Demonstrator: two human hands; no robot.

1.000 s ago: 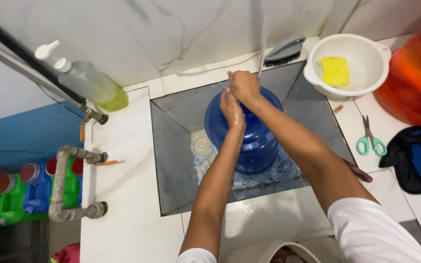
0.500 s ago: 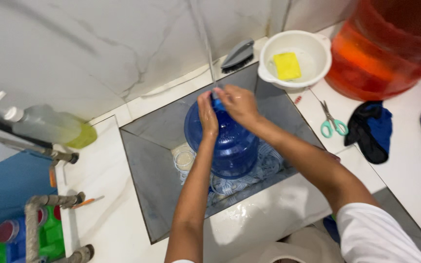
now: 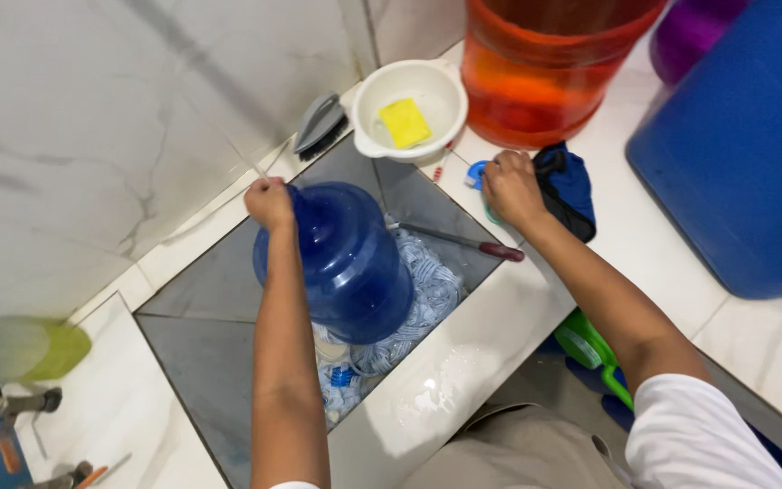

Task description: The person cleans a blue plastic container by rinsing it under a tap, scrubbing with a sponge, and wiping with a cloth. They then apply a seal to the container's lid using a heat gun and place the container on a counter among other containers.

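The left hand (image 3: pixel 270 202) is clamped on the neck of the large translucent blue plastic water jug (image 3: pixel 348 261), which stands tilted in the grey tiled sink basin (image 3: pixel 201 299), resting on a heap of blue-and-white string mop strands (image 3: pixel 427 290); crumpled clear wrappers with blue print (image 3: pixel 341 380) lie in the basin just beside the jug's base; a slim tool with a dark red handle (image 3: pixel 477 244) lies across the basin's right corner. The right hand (image 3: pixel 510 188) rests on the white worktop (image 3: pixel 472 353), fingers curled together over a small teal-handled object (image 3: pixel 475 174), too covered to tell what it is, touching the dark blue cloth (image 3: pixel 567 186); behind it stands a white plastic bowl (image 3: pixel 368 100) holding a yellow sponge (image 3: pixel 405 122), a grey brush (image 3: pixel 319 122) to its left, a big orange translucent tub (image 3: pixel 545 72) to its right; a large blue drum (image 3: pixel 744 145) stands at far right; a blurred yellow-green bottle (image 3: pixel 33 349) lies at the left edge.
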